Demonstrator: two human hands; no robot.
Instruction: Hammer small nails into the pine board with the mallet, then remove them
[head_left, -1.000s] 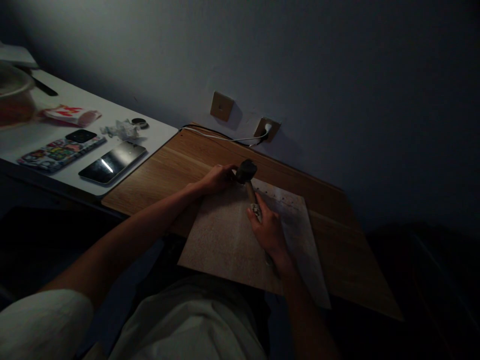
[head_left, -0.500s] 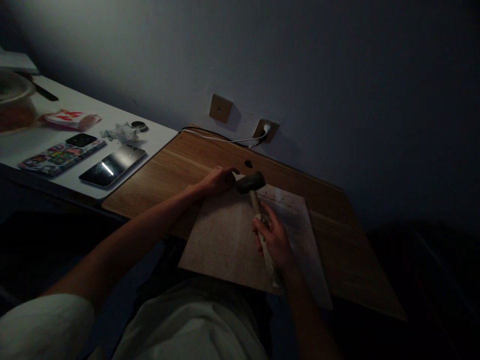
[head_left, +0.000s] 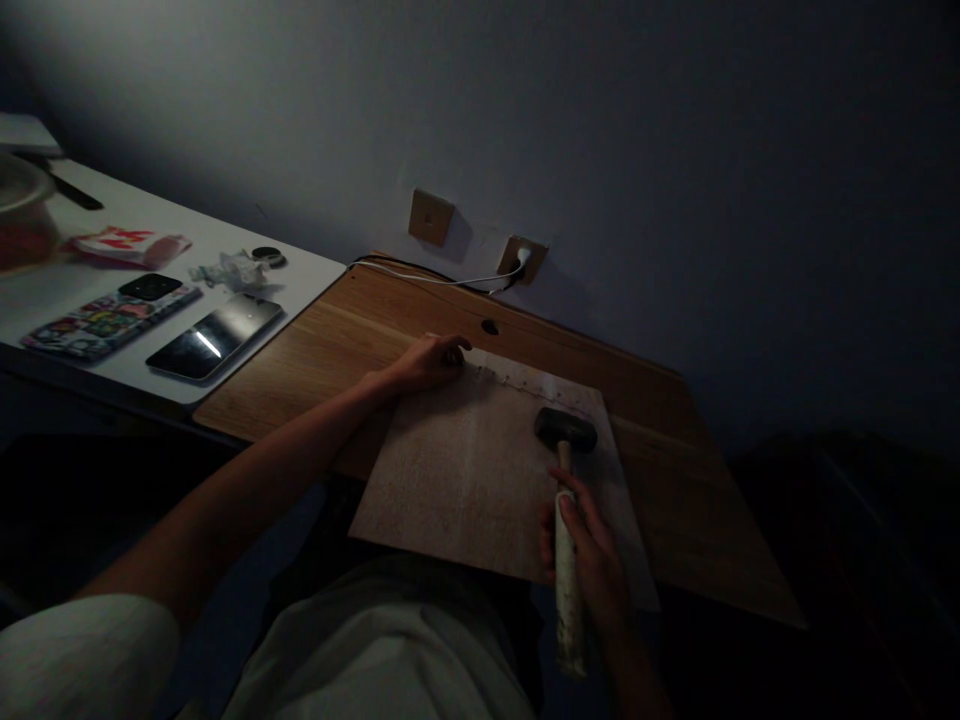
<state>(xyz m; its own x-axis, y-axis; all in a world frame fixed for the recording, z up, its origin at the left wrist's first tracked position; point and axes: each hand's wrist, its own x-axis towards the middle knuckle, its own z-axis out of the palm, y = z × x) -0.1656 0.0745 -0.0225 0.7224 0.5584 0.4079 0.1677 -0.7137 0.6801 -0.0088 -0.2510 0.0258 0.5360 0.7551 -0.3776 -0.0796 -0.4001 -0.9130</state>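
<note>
The right hand, gripping the hammer, has pulled it back from the left hand, which still rests loosely open on the board's far edge, so hitting pauses.

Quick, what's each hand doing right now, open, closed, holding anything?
Left hand: fingertips on the far corner of the sheet; grip cannot be told.
Right hand: closed around the mallet handle.

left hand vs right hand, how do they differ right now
The left hand rests at the far corner of the board, arm stretched forward; the right hand sits near the body. The right hand grips the mallet by its handle; the left hand is clear of it. Both are bare.
</note>
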